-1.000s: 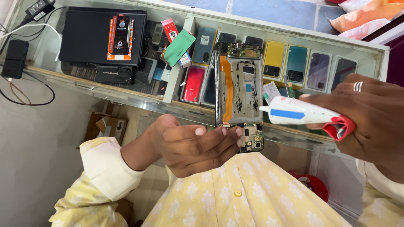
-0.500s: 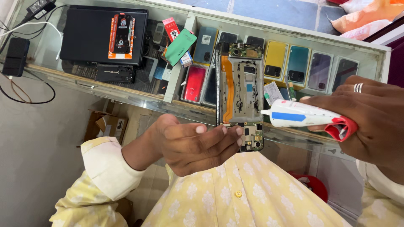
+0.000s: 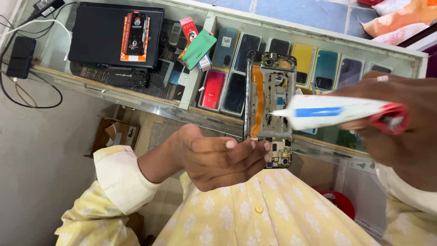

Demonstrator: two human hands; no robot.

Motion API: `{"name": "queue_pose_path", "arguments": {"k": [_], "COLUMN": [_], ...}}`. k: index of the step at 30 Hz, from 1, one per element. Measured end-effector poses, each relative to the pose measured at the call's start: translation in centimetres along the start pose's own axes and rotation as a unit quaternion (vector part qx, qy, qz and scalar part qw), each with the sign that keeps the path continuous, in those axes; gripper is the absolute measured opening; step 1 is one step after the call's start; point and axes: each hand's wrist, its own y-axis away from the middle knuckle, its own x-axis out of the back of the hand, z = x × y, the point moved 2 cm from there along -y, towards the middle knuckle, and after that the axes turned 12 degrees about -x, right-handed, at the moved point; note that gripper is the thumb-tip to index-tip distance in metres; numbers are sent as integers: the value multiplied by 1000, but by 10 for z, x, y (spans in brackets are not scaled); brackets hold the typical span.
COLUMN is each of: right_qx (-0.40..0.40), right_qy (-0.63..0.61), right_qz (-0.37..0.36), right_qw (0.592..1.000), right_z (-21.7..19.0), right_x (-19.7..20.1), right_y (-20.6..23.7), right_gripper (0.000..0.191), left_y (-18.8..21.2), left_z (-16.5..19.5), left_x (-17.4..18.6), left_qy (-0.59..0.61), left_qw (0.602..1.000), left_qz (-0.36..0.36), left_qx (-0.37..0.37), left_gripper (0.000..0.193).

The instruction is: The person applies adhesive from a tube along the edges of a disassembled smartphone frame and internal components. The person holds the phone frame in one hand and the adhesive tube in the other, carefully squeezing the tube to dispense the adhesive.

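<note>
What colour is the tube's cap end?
Red, on the white tube in the right hand; head view.

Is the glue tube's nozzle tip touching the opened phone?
Cannot tell. In the head view the glue tube nozzle tip overlaps the opened phone, but this angle shows neither contact nor gap.

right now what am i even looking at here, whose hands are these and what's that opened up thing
The one view comes from a camera worn on a person's head, looking down at their own two bare hands. The left hand holds an opened phone upright by its lower end, its circuit boards and an orange ribbon cable exposed. The right hand grips a white tube with a blue stripe, its nozzle tip at the phone's inside. Below is a glass display counter with phones and cases inside, and a black laptop on top.
</note>
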Motion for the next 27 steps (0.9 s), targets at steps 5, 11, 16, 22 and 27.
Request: {"name": "queue_pose_path", "arguments": {"k": [5, 11, 16, 22, 27], "right_qx": [121, 121, 171, 172, 187], "right_qy": [58, 101, 108, 130, 124], "right_qz": [21, 25, 32, 39, 35], "right_qw": [991, 987, 979, 976, 974], "right_z": [-29, -25, -27, -33, -33], "right_x": [-7, -9, -6, -4, -4], "right_y": [-34, -39, -39, -37, -36], "right_gripper": [33, 32, 31, 35, 35], "left_y": [2, 4, 2, -1, -1], "left_z": [-6, -5, -7, -9, -10], "left_x": [2, -1, 1, 5, 6], "left_qy": [5, -7, 1, 11, 14], "left_qw": [1000, 1000, 1000, 1000, 1000], "left_qz": [11, 8, 5, -7, -13], "left_qx": [-12, -15, -6, 1, -1], "left_gripper": [18, 19, 20, 20, 20]}}
